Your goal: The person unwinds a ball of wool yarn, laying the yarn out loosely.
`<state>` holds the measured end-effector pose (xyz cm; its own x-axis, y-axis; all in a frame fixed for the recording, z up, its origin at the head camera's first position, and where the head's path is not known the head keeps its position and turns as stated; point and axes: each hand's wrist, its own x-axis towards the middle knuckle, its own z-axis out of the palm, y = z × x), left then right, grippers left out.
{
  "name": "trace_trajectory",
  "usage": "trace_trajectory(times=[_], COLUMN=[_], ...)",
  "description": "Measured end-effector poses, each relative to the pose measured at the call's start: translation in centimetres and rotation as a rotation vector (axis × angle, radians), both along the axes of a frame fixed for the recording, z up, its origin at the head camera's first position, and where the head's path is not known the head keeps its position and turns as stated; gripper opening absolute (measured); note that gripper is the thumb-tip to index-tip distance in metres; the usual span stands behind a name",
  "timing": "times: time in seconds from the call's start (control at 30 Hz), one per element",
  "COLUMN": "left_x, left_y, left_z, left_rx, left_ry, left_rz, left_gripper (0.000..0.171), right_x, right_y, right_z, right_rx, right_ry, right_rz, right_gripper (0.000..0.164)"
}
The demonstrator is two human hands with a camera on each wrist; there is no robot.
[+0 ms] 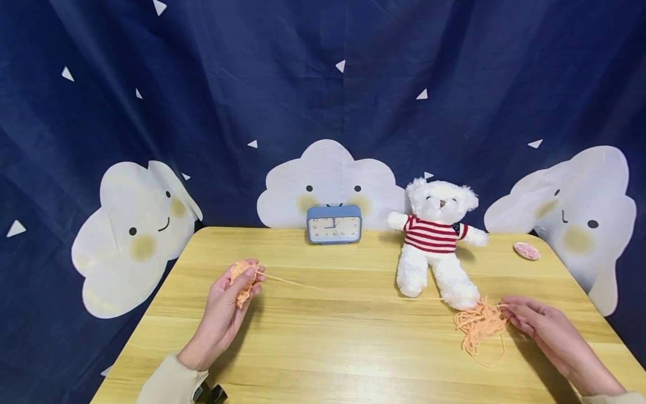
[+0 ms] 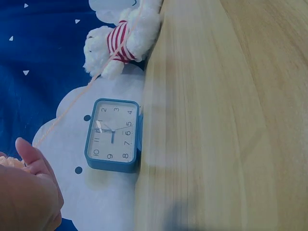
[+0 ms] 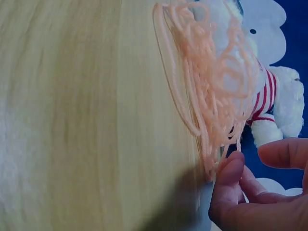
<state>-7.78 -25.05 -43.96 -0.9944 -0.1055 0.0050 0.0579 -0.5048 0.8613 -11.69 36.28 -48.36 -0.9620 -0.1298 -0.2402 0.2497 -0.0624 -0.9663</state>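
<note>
On the left of the head view, my left hand point(image 1: 227, 303) grips a small bundle of orange yarn point(image 1: 241, 275), the thumb lying over it. A single strand point(image 1: 292, 282) stretches from that bundle rightward across the table. At the right, my right hand point(image 1: 550, 331) pinches the edge of a loose, tangled heap of orange yarn point(image 1: 481, 324). The right wrist view shows the tangled yarn point(image 3: 211, 82) hanging in loops beside the fingertips point(image 3: 231, 168). In the left wrist view, most of the left bundle is hidden by the hand point(image 2: 29, 197).
A white teddy bear point(image 1: 441, 205) in a striped sweater sits behind the yarn heap. A blue clock point(image 1: 334, 224) stands at the table's back edge. A small pink oval item point(image 1: 527, 251) lies at the back right of the wooden table point(image 1: 328, 359). A dark blue curtain point(image 1: 282, 73) hangs behind.
</note>
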Motion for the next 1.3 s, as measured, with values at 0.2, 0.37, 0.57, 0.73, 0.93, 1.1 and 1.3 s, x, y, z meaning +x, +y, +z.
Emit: trace_trajectory(times=[0.2, 0.37, 0.57, 0.73, 0.93, 1.1, 1.3], left_x=[0.1, 0.2, 0.3, 0.4, 0.3, 0.3, 0.2], left_y=[0.0, -0.1, -0.1, -0.1, -0.1, 0.0, 0.2], left_z=[-0.1, 0.0, 0.1, 0.1, 0.2, 0.3, 0.5], left_rx=[0.002, -0.008, 0.004, 0.072, 0.089, 0.073, 0.066], left_ry=[0.022, 0.006, 0.007, 0.024, 0.004, -0.017, -0.035], left_rz=[-0.048, -0.077, -0.099, -0.134, -0.152, -0.145, -0.164], left_gripper=[0.046, 0.047, 0.035, 0.023, 0.031, 0.041, 0.050], right_x=[0.5, 1.1, 1.5, 1.4, 1.2, 0.8, 1.0], right_y=[-0.5, -1.6, -3.1, -4.6, -7.8, -11.2, -15.8], right_z=[0.4, 1.2, 2.4, 2.6, 1.6, 1.8, 3.4], right_rx=[0.074, 0.135, -0.098, -0.257, -0.268, -0.182, -0.073], right_ry=[0.032, 0.071, 0.172, 0.229, 0.225, 0.188, 0.165], right_rz=[-0.041, -0.187, -0.423, -0.389, -0.264, -0.203, -0.173], right_gripper=[0.043, 0.044, 0.033, 0.029, 0.031, 0.025, 0.019])
